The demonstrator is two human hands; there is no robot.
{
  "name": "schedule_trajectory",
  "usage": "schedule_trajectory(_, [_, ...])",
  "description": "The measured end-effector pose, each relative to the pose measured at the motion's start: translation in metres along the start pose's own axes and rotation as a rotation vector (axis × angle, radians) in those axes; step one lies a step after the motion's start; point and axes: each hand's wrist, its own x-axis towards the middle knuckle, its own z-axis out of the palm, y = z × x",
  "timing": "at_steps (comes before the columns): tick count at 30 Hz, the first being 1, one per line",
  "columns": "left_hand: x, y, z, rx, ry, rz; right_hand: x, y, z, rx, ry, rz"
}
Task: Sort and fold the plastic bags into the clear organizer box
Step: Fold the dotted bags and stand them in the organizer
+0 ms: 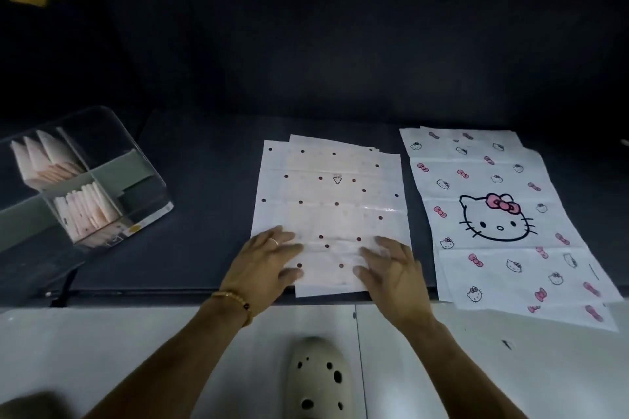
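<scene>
The plastic bags lie in two flat stacks on a dark mat (204, 180), with a third lot already folded away at the far left. There, a clear rectangular organizer box (143, 187) with inner dividers sits tilted on the mat, well apart from the hands; its back-left compartment holds upright folded pinkish bags (47, 160) and the front compartment beside it holds more folded bags with small dots (86, 211).

Moving right, the white, dark-red-dotted plastic bags (326, 194) lie spread flat in a slightly fanned stack at the middle of the mat, their near edge at the mat's front border. The left hand (265, 265), wearing a ring and a beaded bracelet, rests on the stack's near-left corner with fingers straight and spread, gripping nothing. The right hand (391, 269) lies flat on the near-right part of the same stack, fingers also extended and slightly blurred.

Just beside that stack, further right, the white cat-face-and-pink-bow printed plastic bags (503, 214) lie flat and untouched, overhanging the mat's front edge onto the white tiled floor (102, 333). A cream perforated clog (318, 378) shows below the hands.
</scene>
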Motion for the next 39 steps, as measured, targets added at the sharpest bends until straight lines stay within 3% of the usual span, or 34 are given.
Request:
schedule_trajectory(6, [0.013,0.014,-0.005,-0.006,0.161,0.021,0.009,-0.009,-0.007,0.042,0.008,-0.029])
schedule_trajectory(10, [0.004,0.01,-0.028,-0.064,0.195,-0.105,0.008,-0.026,-0.014,0.154,0.023,-0.101])
schedule_trajectory(12, [-0.005,-0.002,-0.044,-0.09,0.206,-0.162,0.006,-0.042,-0.016,0.232,-0.076,-0.171])
schedule_trajectory(16, [-0.023,-0.028,-0.073,-0.254,0.162,-0.253,0.012,-0.076,-0.008,0.112,-0.297,-0.367])
schedule_trajectory(19, [-0.034,-0.045,-0.087,-0.395,0.155,-0.302,0.019,-0.095,0.003,0.034,-0.287,-0.468])
schedule_trajectory(20, [-0.038,-0.049,-0.089,-0.433,0.144,-0.305,0.019,-0.1,0.005,0.084,-0.259,-0.446])
schedule_trajectory(24, [-0.053,-0.067,-0.092,-0.681,0.113,-0.386,0.024,-0.116,0.007,0.501,-0.315,-0.081])
schedule_trajectory(27, [-0.062,-0.077,-0.094,-1.138,0.103,-0.561,0.035,-0.118,0.008,0.585,-0.335,0.087])
schedule_trajectory(30, [-0.065,-0.087,-0.093,-1.261,0.183,-0.626,0.044,-0.12,0.011,0.623,-0.31,0.212])
schedule_trajectory(32, [-0.068,-0.086,-0.092,-1.204,0.182,-0.602,0.049,-0.12,0.013,0.657,-0.278,0.268])
schedule_trajectory(35, [-0.065,-0.089,-0.082,-0.852,0.139,-0.543,0.055,-0.118,0.017,0.65,-0.263,0.316])
schedule_trajectory(39, [-0.052,-0.09,-0.069,-0.53,0.23,-0.656,0.057,-0.117,0.024,0.561,-0.17,0.339])
